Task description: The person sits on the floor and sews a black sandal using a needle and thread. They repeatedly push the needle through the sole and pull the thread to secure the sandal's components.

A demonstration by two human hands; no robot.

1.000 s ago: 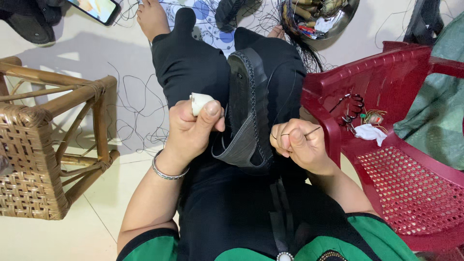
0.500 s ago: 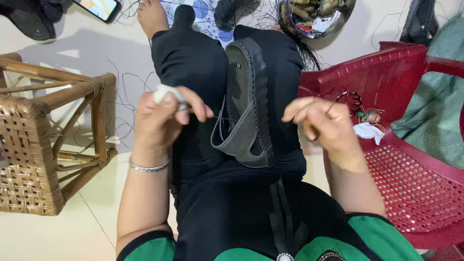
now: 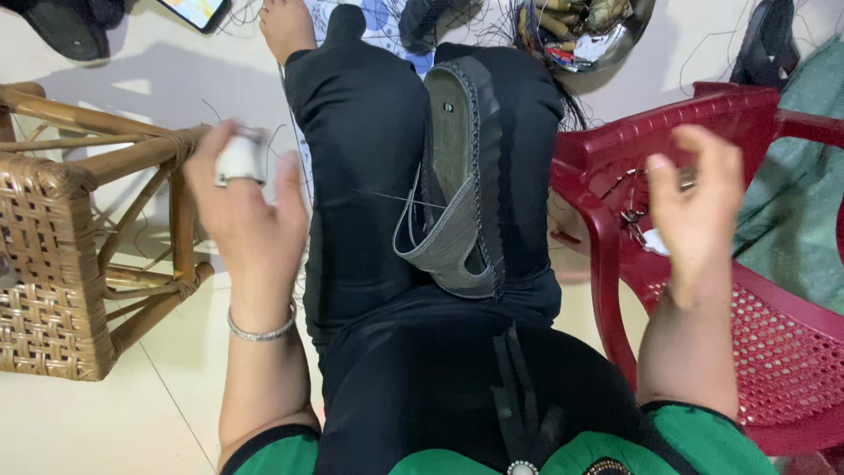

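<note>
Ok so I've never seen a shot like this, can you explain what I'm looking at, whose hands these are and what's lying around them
The camera sits on a person's head and looks down, so you see their own lap and both hands. The left hand is raised, with white wrapping on one finger. The right hand is lifted out to the side; what it pinches is too blurred to tell. A thin thread shows beside the grey shoe upper with a dark stitched edge, which rests on the black-trousered thighs, touched by neither hand. On the left stands a woven cane stool, on the right a red plastic chair with small items on its seat. A steel bowl of odds and ends sits on the floor ahead.
</note>
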